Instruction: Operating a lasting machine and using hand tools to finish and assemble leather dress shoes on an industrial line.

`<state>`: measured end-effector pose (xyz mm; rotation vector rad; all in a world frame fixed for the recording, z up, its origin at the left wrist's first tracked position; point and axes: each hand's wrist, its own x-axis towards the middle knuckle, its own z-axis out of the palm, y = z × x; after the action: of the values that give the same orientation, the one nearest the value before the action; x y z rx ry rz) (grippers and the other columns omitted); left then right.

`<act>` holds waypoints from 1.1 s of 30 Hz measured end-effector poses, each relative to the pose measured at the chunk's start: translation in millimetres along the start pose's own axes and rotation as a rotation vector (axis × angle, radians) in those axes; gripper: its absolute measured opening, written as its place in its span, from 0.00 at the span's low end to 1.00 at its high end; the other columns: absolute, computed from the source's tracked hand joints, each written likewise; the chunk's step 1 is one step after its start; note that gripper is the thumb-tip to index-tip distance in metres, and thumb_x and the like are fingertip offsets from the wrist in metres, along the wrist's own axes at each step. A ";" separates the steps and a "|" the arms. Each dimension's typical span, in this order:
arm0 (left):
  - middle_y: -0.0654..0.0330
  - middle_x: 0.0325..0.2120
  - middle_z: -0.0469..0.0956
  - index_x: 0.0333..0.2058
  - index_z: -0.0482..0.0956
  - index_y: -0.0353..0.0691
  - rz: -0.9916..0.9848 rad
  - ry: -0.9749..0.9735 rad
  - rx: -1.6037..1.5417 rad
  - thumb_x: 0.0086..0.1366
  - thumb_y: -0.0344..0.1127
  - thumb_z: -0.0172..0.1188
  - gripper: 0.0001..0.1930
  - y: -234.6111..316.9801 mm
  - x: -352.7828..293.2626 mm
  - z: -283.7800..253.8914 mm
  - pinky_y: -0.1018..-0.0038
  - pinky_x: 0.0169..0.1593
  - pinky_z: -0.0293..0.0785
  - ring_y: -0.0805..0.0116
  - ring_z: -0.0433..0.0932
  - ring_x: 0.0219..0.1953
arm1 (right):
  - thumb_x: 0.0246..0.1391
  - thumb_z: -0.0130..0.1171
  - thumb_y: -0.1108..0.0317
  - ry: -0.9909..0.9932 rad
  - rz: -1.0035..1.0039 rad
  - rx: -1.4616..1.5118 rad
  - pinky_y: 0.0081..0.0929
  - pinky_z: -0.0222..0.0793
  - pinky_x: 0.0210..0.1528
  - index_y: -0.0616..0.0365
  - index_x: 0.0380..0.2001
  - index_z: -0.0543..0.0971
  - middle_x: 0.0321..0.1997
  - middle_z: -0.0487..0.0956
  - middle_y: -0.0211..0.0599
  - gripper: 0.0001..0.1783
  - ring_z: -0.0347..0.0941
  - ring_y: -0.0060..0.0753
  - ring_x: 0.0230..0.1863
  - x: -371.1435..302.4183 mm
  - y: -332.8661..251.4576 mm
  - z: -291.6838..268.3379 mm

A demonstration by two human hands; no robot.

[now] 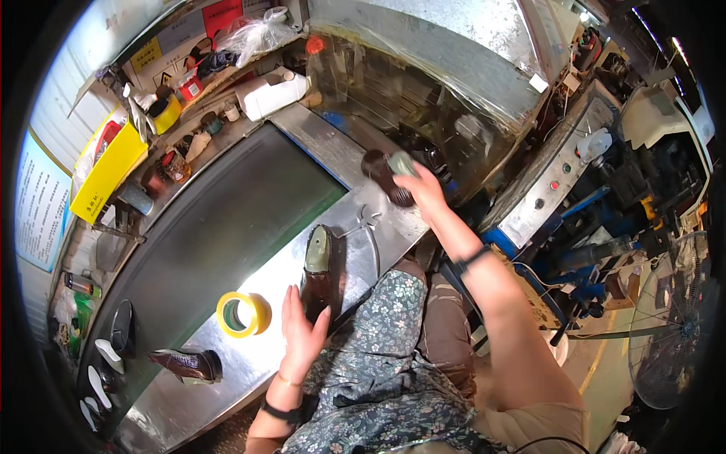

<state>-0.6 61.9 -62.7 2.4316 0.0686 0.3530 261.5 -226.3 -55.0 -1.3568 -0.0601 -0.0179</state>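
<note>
My right hand [421, 189] is closed around a brown shoe upper [380, 170] on a green shoe last, held at the far end of the metal bench and blurred by motion. My left hand [302, 333] is open with fingers stretched and thumb apart, at the near end of a dark brown shoe [318, 284]. That shoe stands on the bench edge, a green last [318, 250] showing in its opening. Whether the left fingers press on the shoe I cannot tell. Left of this hand, a roll of yellow tape [239, 315] lies on the metal. Farther left another dark shoe [187, 364] rests on its side.
A dark conveyor belt [227, 219] runs beside the metal bench, with several shoes and white shoe pieces [98, 387] at its near left. Shelves with a yellow box [110, 170] line its far side. A control panel [550, 189] and a fan [673, 325] stand right.
</note>
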 end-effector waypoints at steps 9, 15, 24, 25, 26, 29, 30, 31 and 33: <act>0.48 0.34 0.83 0.55 0.70 0.30 -0.331 -0.186 -0.165 0.53 0.50 0.68 0.37 -29.3 45.3 20.1 0.63 0.41 0.78 0.53 0.83 0.35 | 0.59 0.62 0.65 -0.252 0.161 -0.156 0.26 0.73 0.51 0.63 0.53 0.76 0.48 0.82 0.35 0.21 0.77 0.25 0.48 -150.2 57.5 94.1; 0.56 0.54 0.69 0.61 0.60 0.34 -0.368 -0.252 -1.175 0.69 0.36 0.57 0.26 103.3 -3.1 37.3 0.70 0.58 0.65 0.68 0.68 0.54 | 0.50 0.60 0.68 -0.100 0.379 0.625 0.31 0.57 0.68 0.55 0.72 0.49 0.70 0.62 0.41 0.48 0.60 0.37 0.67 -279.7 -23.3 63.5; 0.49 0.45 0.82 0.56 0.72 0.31 0.377 -0.751 -0.600 0.60 0.29 0.66 0.25 113.8 -46.9 -15.9 0.69 0.54 0.74 0.59 0.81 0.50 | 0.42 0.63 0.71 0.540 -0.297 -0.680 0.31 0.62 0.64 0.58 0.62 0.70 0.63 0.70 0.38 0.39 0.68 0.36 0.60 -338.3 -221.1 -207.7; 0.49 0.44 0.83 0.55 0.74 0.31 0.270 -0.742 -0.574 0.60 0.30 0.65 0.24 93.3 -57.5 -13.7 0.69 0.52 0.75 0.60 0.82 0.48 | 0.42 0.65 0.70 0.602 -0.365 -0.866 0.31 0.57 0.67 0.58 0.61 0.72 0.65 0.69 0.40 0.38 0.66 0.39 0.63 -344.7 -234.4 -242.5; 0.49 0.42 0.83 0.54 0.74 0.31 0.162 -0.741 -0.514 0.62 0.31 0.64 0.22 81.3 -64.9 -17.9 0.69 0.49 0.76 0.61 0.82 0.46 | 0.41 0.66 0.68 0.747 -0.369 -1.109 0.32 0.57 0.67 0.54 0.59 0.74 0.67 0.65 0.48 0.36 0.64 0.43 0.65 -354.1 -245.4 -280.7; 0.50 0.40 0.83 0.54 0.73 0.29 0.078 -0.659 -0.415 0.64 0.29 0.62 0.21 32.7 -81.1 -27.0 0.74 0.46 0.76 0.66 0.82 0.42 | 0.38 0.69 0.61 1.028 -0.389 -1.299 0.36 0.57 0.67 0.44 0.56 0.79 0.69 0.58 0.67 0.35 0.58 0.57 0.70 -360.7 -272.3 -358.4; 0.50 0.40 0.83 0.54 0.73 0.29 0.073 -0.649 -0.409 0.64 0.29 0.62 0.21 21.4 -86.0 -31.4 0.74 0.46 0.76 0.66 0.82 0.42 | 0.38 0.69 0.59 1.078 -0.313 -1.313 0.36 0.57 0.67 0.43 0.56 0.79 0.70 0.57 0.68 0.35 0.57 0.57 0.71 -357.3 -281.4 -373.2; 0.50 0.40 0.83 0.54 0.73 0.28 -0.026 -0.599 -0.501 0.65 0.28 0.61 0.20 13.3 -89.4 -33.8 0.74 0.47 0.75 0.67 0.81 0.42 | 0.37 0.69 0.57 1.129 -0.235 -1.327 0.36 0.58 0.66 0.42 0.56 0.79 0.71 0.56 0.68 0.36 0.56 0.57 0.71 -355.2 -290.0 -381.8; 0.51 0.41 0.82 0.54 0.72 0.26 -0.117 -0.549 -0.593 0.65 0.27 0.60 0.20 11.0 -90.2 -31.2 0.75 0.48 0.75 0.68 0.80 0.42 | 0.37 0.68 0.55 1.158 -0.164 -1.273 0.36 0.58 0.66 0.41 0.57 0.78 0.71 0.56 0.67 0.37 0.55 0.56 0.72 -356.7 -300.4 -405.4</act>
<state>-96.2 60.0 -53.9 1.8465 -0.1192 -0.3173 -95.6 -694.0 133.4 -2.3813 0.9614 -1.1287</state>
